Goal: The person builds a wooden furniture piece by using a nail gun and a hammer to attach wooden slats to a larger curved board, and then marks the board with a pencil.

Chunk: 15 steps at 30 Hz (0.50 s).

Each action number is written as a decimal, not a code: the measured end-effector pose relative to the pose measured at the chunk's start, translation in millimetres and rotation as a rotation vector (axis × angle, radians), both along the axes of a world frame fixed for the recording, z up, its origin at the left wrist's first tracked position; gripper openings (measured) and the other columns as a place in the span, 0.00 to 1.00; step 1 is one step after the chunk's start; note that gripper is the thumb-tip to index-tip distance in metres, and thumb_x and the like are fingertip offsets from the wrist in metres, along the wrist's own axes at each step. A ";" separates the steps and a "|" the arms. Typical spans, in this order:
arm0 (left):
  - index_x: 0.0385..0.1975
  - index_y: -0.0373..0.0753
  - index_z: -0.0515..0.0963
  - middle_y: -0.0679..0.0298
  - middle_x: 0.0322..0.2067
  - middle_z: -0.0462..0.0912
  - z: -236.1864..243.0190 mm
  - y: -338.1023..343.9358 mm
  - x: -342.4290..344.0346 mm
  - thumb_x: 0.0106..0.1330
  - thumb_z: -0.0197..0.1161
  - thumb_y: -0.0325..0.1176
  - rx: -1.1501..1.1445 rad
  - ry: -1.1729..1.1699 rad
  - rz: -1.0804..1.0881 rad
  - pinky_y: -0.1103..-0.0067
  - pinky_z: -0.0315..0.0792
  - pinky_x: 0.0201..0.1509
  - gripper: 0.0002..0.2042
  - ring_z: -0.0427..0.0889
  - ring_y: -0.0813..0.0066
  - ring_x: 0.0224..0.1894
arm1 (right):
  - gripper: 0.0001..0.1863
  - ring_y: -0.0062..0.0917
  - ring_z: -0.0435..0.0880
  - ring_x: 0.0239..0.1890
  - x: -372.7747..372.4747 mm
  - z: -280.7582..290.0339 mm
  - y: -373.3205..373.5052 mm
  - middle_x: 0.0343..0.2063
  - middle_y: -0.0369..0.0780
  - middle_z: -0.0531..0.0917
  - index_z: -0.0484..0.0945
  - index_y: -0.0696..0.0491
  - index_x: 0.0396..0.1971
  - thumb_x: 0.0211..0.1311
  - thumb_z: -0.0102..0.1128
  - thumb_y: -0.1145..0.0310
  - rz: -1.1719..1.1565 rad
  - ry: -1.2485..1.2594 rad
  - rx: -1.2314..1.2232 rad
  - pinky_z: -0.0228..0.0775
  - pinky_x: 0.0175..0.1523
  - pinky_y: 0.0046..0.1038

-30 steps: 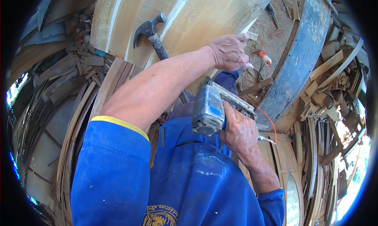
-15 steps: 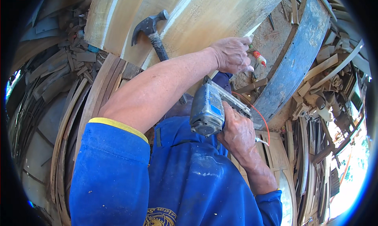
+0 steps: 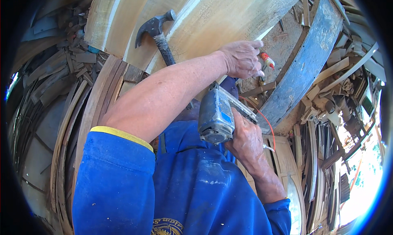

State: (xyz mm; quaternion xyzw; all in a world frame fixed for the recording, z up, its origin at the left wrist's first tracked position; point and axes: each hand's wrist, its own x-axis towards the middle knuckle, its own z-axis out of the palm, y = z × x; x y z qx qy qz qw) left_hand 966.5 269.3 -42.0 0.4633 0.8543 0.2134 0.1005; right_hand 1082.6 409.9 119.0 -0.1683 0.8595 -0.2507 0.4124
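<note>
My right hand (image 3: 247, 136) is wrapped round the handle of a worn grey pneumatic nail gun (image 3: 213, 118), held in front of my body. An orange air hose (image 3: 270, 126) runs by that hand. My left arm reaches across, and my left hand (image 3: 242, 59) is closed over the edge of a broad pale wooden board (image 3: 217, 26), its fingertips curled at the far side. What lies under the palm is hidden. On the board rests a claw hammer (image 3: 157, 28) with a wrapped handle, which passes under my left forearm. A small red and white bottle (image 3: 267, 60) lies just beyond my left fingers.
A curved plank with worn blue-grey paint (image 3: 305, 67) stands to the right over a dusty surface (image 3: 282, 44). Long wooden strips (image 3: 98, 95) lean at the left. Piles of offcuts (image 3: 331, 87) crowd both sides, and a panelled wooden piece (image 3: 288, 161) lies at lower right.
My left hand keeps its hold on the board. The nail gun and right hand have shifted very slightly downward, and the view has moved a little.
</note>
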 end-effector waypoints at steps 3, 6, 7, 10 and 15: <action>0.17 0.46 0.79 0.64 0.15 0.79 1.3 -1.8 0.1 0.76 0.49 0.50 -0.003 0.009 -0.001 0.72 0.60 0.66 0.25 0.81 0.67 0.30 | 0.35 0.43 0.87 0.36 1.7 2.2 0.0 0.33 0.48 0.84 0.71 0.60 0.58 0.45 0.68 0.73 -0.008 0.013 0.000 0.80 0.40 0.42; 0.18 0.47 0.80 0.64 0.15 0.79 1.2 0.2 1.4 0.76 0.48 0.50 0.004 -0.007 -0.003 0.72 0.60 0.66 0.25 0.81 0.67 0.30 | 0.36 0.43 0.87 0.36 -0.8 4.3 -0.7 0.33 0.48 0.84 0.71 0.60 0.58 0.43 0.68 0.73 -0.013 -0.001 -0.001 0.80 0.41 0.41; 0.18 0.47 0.80 0.64 0.15 0.79 0.5 0.8 1.4 0.76 0.48 0.51 -0.005 -0.023 -0.002 0.72 0.60 0.66 0.25 0.81 0.67 0.31 | 0.36 0.44 0.87 0.36 -0.9 4.4 -0.8 0.34 0.48 0.84 0.71 0.60 0.58 0.43 0.69 0.74 -0.014 -0.009 0.000 0.80 0.41 0.41; 0.19 0.46 0.81 0.64 0.16 0.80 1.4 0.6 0.5 0.76 0.48 0.50 -0.007 -0.020 -0.017 0.72 0.60 0.66 0.25 0.82 0.68 0.31 | 0.37 0.44 0.87 0.36 -0.2 5.0 -0.1 0.34 0.48 0.84 0.71 0.60 0.59 0.42 0.70 0.74 0.004 0.011 0.027 0.80 0.41 0.41; 0.20 0.46 0.81 0.63 0.16 0.81 -2.7 0.7 -0.4 0.76 0.48 0.50 0.017 -0.029 -0.002 0.71 0.60 0.66 0.25 0.82 0.67 0.31 | 0.39 0.44 0.87 0.36 0.5 4.5 -0.2 0.35 0.48 0.84 0.70 0.60 0.60 0.40 0.71 0.74 -0.018 -0.007 0.006 0.80 0.41 0.41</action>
